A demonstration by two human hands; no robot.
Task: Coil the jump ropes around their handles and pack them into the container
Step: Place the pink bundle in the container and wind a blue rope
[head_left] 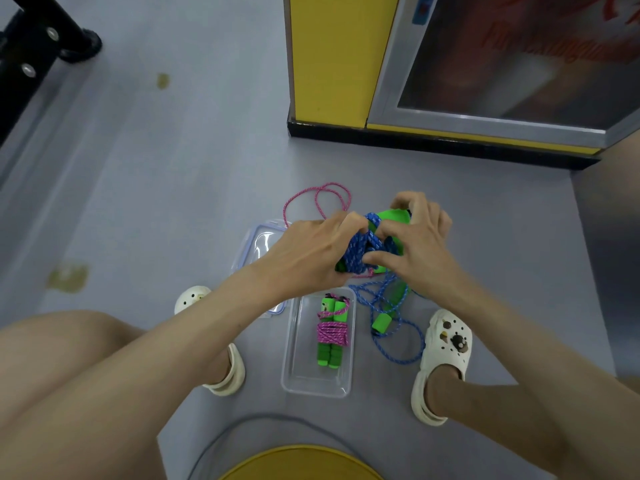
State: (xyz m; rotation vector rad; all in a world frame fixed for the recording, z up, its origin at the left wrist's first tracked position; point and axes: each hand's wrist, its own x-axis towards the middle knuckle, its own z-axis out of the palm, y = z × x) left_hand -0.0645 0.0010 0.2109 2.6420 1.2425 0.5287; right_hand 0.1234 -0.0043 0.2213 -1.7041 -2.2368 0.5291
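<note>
Blue rope bundle (360,252) clutched in left hand (304,254), right hand (419,244); grey floor (207,168), yellow cabinet (332,57) beyond.

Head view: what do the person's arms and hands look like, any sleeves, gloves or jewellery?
The left hand and right hand are ungloved; no ring, watch or bracelet shows. Both arms are uncovered to the picture's edge, with no sleeves in view.

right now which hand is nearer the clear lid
Left. The left hand is over the lid; the right hand is farther right, past the blue rope.
</note>
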